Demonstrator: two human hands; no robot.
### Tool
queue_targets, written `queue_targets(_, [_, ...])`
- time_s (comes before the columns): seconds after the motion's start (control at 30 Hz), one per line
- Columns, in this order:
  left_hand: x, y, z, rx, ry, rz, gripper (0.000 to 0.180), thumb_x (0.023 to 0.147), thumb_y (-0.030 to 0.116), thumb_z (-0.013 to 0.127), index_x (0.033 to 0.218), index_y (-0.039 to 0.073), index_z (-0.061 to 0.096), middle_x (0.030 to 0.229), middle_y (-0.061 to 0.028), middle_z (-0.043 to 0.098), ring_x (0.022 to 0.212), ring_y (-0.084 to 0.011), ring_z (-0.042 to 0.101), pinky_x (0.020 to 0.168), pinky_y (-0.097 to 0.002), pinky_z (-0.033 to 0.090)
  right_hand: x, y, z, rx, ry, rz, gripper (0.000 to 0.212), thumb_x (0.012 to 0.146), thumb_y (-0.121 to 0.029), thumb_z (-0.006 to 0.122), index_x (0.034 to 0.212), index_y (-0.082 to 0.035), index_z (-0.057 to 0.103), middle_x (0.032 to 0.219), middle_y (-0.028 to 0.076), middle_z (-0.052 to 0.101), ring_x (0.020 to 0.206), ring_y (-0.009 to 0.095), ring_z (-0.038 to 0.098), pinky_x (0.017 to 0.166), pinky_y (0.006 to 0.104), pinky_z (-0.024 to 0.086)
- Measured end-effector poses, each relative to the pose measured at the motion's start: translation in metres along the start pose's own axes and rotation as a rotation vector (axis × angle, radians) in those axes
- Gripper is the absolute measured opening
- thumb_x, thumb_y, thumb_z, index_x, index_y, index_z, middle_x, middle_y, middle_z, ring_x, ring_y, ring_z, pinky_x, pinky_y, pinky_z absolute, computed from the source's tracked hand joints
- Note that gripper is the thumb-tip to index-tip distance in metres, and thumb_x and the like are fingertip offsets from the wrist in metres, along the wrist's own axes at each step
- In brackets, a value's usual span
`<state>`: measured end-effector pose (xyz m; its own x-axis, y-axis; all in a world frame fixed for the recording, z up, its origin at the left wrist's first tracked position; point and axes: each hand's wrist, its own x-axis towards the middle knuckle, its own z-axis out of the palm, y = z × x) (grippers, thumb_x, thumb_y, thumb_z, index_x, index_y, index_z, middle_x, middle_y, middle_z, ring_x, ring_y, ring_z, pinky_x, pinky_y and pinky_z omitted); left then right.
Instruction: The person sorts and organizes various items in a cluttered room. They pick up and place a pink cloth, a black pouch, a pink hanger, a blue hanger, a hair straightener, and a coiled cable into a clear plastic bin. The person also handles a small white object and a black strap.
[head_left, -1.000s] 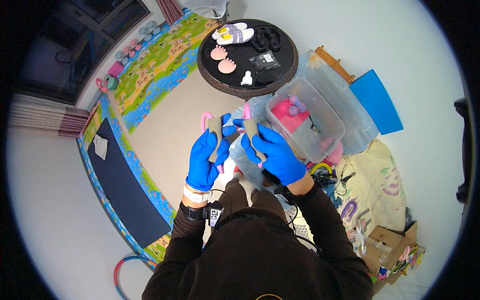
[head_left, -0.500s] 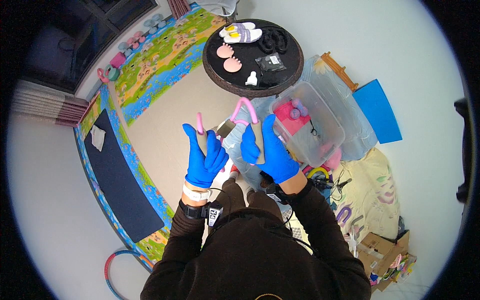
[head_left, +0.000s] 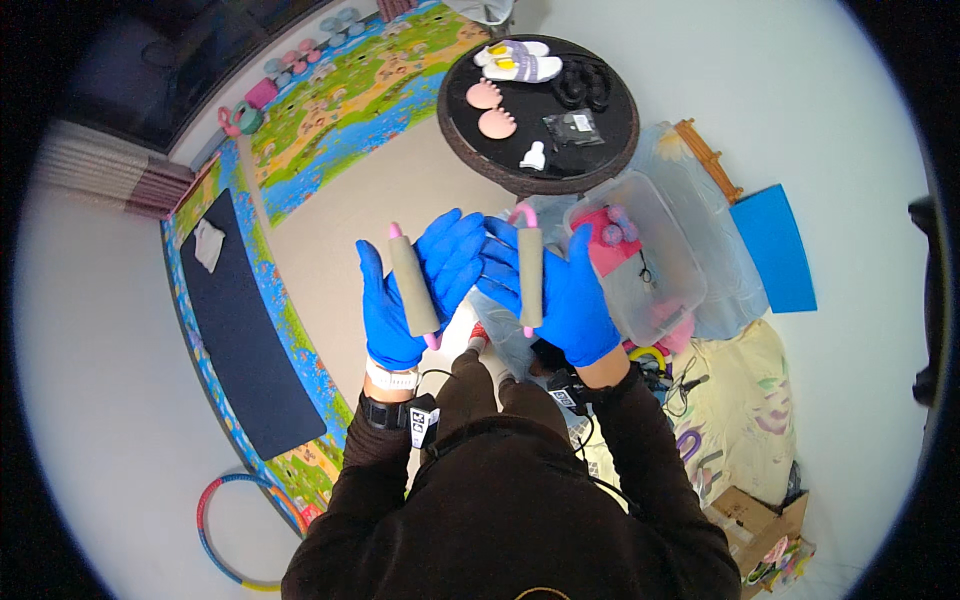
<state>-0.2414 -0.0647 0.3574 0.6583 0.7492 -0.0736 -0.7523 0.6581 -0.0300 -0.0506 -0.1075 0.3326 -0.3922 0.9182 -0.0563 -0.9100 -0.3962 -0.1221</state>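
Observation:
A pink-tubed exerciser with grey-green foam grips rests across my two blue-gloved hands. Its left foam grip (head_left: 413, 287) lies on the palm of my left hand (head_left: 384, 325), thumb and fingers stretched out flat. On my right hand (head_left: 577, 305) lies the right foam grip (head_left: 530, 280), and those fingers too are straight, not wrapped round it. A pink tube end (head_left: 523, 212) curves above the right grip. The fingers of both hands meet or overlap in the middle, hiding the rest of the tube.
Ahead, a round black table (head_left: 600, 165) carries shoes, pink pads and a small packet. A clear plastic bin (head_left: 672, 270) stands at the right, with a blue board (head_left: 775, 250) beyond. On the left lie a dark mat (head_left: 255, 340) and a hoop (head_left: 203, 530). A cardboard box (head_left: 740, 515) sits lower right.
Both hands have gone from closed round the foam grips to opened flat, palms up, with fingers brought together in the middle. The view has shifted, so the surroundings sit slightly farther right.

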Motion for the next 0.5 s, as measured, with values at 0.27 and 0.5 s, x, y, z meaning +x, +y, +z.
queue_targets(0.27, [-0.0021, -0.0003, 0.0097, -0.011, -0.024, -0.029, 0.092, 0.086, 0.065, 0.033, 0.140, -0.006, 0.012, 0.145, -0.0261, 0.017, 0.134, -0.0366, 0.022, 0.111, -0.0453, 0.018, -0.0009, -0.0013, -0.0057, 0.097, -0.203, -0.017, 0.087, 0.088, -0.066, 0.017, 0.142, 0.001, 0.012, 0.146, 0.021, 0.022, 0.133, 0.035, 0.027, 0.109, 0.0483, 0.020])
queue_targets(0.5, [-0.0008, -0.0028, 0.0105, 0.019, -0.022, -0.034, 0.095, 0.085, 0.067, 0.032, 0.140, -0.007, 0.010, 0.146, -0.0256, 0.014, 0.135, -0.0356, 0.020, 0.112, -0.0443, 0.015, -0.0060, -0.0036, -0.0033, -0.233, -0.031, -0.042, 0.089, 0.086, -0.068, 0.019, 0.142, 0.001, 0.013, 0.145, 0.022, 0.023, 0.132, 0.035, 0.028, 0.110, 0.0476, 0.020])
